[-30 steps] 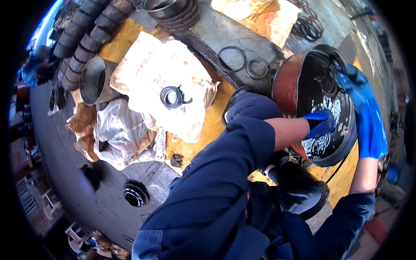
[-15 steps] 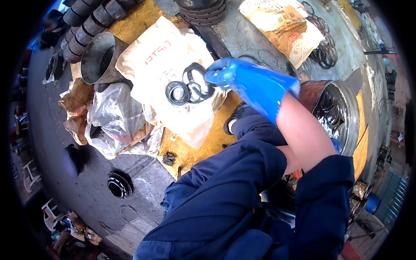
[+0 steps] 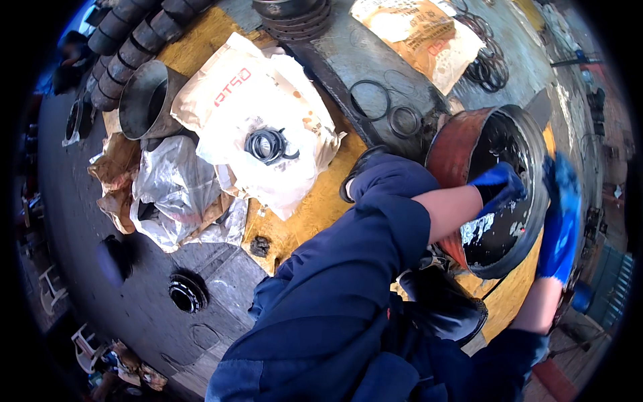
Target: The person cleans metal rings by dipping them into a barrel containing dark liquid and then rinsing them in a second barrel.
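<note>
My left hand (image 3: 499, 189), in a blue glove, reaches into the mouth of a red-brown metal cylinder (image 3: 450, 151) lying on its side; its fingers are partly hidden. Wet black grease-like stuff (image 3: 489, 234) coats the cylinder's inside. My right hand (image 3: 561, 214), also blue-gloved, is at the outer right of the cylinder's rim, blurred by motion, so its grip does not show. Several black rings (image 3: 268, 146) lie together on a white paper sack (image 3: 221, 134). Between sack and cylinder, a thin black ring (image 3: 370, 100) and a thicker one (image 3: 404, 122) rest on the metal surface.
Another paper sack (image 3: 415, 33) lies at the far side beside a pile of dark rings (image 3: 492, 67). Stacked dark cylinders (image 3: 124, 53) and an open metal sleeve (image 3: 153, 97) stand at the left. Crumpled plastic (image 3: 174, 187) and a black ringed part (image 3: 187, 292) are nearer on the left.
My right hand has moved from the black rings on the sack to the right side of the cylinder. Fewer rings show on the sack. More of my left hand shows inside the cylinder.
</note>
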The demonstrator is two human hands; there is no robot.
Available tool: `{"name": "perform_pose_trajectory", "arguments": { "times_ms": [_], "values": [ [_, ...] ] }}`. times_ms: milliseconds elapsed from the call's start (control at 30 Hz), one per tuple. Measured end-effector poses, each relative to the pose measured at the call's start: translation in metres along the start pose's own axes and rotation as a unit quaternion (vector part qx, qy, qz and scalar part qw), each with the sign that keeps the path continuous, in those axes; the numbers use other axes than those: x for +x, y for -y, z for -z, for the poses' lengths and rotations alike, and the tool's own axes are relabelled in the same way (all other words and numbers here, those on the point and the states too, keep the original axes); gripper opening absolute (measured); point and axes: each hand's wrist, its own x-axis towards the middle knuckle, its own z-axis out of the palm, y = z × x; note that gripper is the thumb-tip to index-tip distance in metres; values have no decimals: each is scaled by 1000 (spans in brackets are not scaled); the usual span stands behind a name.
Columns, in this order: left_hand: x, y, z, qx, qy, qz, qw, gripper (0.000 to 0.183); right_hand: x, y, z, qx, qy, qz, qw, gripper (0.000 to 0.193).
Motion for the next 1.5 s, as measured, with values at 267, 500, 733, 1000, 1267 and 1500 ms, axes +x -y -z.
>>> {"name": "perform_pose_trajectory", "arguments": {
  "times_ms": [267,500,733,1000,1267,1500],
  "values": [
    [-3,-2,30,-253,168,130,944,33,-78,-171,70,18,-140,-53,989,29],
    [6,-82,46,-132,-31,86,987,24,-85,-247,14,-133,-220,-33,966,31],
    [1,-111,186,83,-86,30,992,43,-95,-174,-4,-292,-233,-132,918,37],
    [-28,-8,282,554,-180,129,803,29,-92,-196,-5,-300,-178,-160,923,35],
    [30,76,317,865,-48,131,482,19,-96,-185,-10,-332,-189,-131,915,31],
    [46,108,314,858,-27,172,483,23,-100,-179,-9,-348,-193,-146,906,30]
  ]
}}
